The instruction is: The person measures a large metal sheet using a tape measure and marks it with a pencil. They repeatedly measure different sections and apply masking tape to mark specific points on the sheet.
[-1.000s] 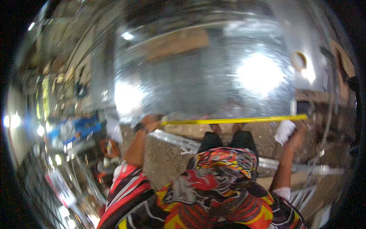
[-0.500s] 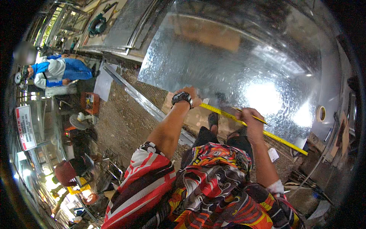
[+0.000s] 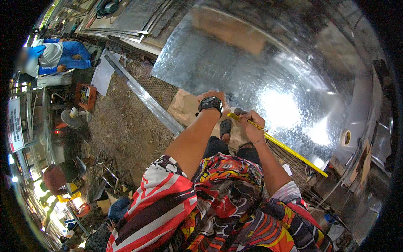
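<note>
My left hand [image 3: 215, 100], with a black watch on the wrist, is closed at the near edge of a large shiny metal sheet [image 3: 201, 63]. Its fingers are at the left end of a yellow tape measure [image 3: 294, 153], partly hidden by the hand. The blade runs to the right along the sheet's near edge. My right hand [image 3: 254, 126] is close beside the left, pinching a slim pencil [image 3: 257, 125] above the tape. Whether its fingers touch the blade too, I cannot tell.
A long metal channel [image 3: 145, 94] lies on the gravel ground at the left. A tape roll [image 3: 346, 137] rests on the right side. Beyond the channel are a red crate [image 3: 85, 96] and a fan [image 3: 72, 117]. Another person [image 3: 63, 54] sits at the far left.
My right hand has moved left along the tape, toward my left hand, with the pencil still in it. The view has shifted slightly, and the other person's posture has changed.
</note>
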`<state>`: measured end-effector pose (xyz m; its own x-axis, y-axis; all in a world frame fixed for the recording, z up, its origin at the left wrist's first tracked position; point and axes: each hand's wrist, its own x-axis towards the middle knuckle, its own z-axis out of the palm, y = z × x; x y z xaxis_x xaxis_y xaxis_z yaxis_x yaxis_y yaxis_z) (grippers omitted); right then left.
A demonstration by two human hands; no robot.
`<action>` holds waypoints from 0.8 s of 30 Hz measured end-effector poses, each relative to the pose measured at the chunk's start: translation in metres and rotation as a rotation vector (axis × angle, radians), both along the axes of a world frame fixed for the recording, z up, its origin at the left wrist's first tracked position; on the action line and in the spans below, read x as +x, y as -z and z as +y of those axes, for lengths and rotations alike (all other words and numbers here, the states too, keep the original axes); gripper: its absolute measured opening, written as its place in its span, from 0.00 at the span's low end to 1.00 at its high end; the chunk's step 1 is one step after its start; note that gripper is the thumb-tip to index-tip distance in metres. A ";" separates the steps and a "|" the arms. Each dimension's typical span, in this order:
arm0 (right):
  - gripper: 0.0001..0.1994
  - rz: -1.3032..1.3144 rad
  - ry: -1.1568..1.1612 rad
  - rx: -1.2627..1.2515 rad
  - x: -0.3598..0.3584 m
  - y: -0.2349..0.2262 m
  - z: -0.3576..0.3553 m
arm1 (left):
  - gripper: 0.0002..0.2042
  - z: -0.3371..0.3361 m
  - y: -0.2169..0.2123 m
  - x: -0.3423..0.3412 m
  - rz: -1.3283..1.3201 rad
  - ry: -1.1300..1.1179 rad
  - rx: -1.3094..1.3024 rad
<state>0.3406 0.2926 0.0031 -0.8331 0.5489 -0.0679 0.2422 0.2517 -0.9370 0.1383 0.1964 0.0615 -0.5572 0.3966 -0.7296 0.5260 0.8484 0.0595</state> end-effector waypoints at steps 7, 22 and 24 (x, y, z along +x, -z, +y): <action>0.10 -0.059 0.022 -0.036 0.005 0.008 0.003 | 0.16 0.000 0.011 -0.005 -0.026 0.066 -0.053; 0.11 -0.007 0.023 -0.093 0.004 0.015 0.003 | 0.22 0.005 -0.016 -0.004 -0.076 0.012 -0.035; 0.10 -0.066 0.012 -0.127 0.001 0.000 0.003 | 0.22 0.004 -0.010 -0.006 -0.089 0.022 -0.034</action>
